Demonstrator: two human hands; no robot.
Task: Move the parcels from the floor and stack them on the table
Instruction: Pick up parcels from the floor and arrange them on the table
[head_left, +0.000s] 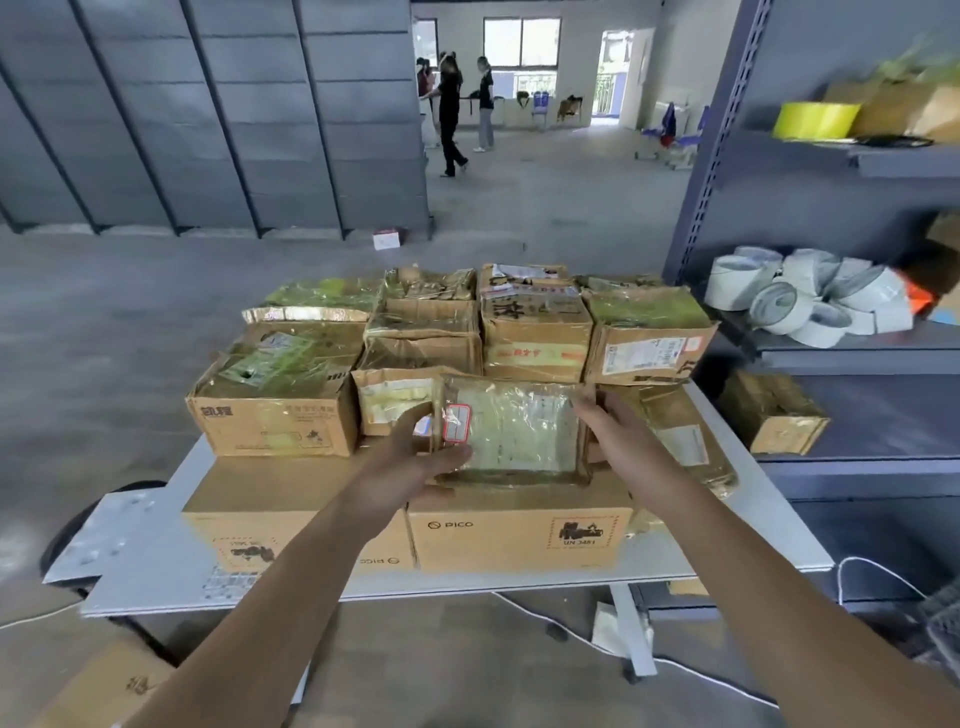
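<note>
"Holding the small taped parcel (511, 426) on or just over the PICO box (519, 525) at the near side of the table (753, 564); cannot tell whether resting yet"

"Grip?"

"Clamped, both: left hand (415, 457) on the left edge, thumb on top beside the red-edged label (457, 423), fingers curled beneath; right hand (608, 421) on the right edge, fingertips hidden behind it"

"Secure, then?"

"Probably, though wrapped in glossy tape and likely slippery. Risk of tipping off the front of the box if released one-handed or set too near the edge"

"And further back?"

"Crowded: torn parcel (395, 400) close behind, back row (535, 332) beyond. Best not to push hard: danger of shoving that row towards the far edge. Cannot tell the room left there"

"To the right?"

"Beware the flat parcel (685, 441) lying tilted beside the right wrist, easily knocked off by a careless withdrawal. Below, white cable (550, 623) across the floor: trip hazard when fetching the floor box (104, 686) at the near left"
</note>
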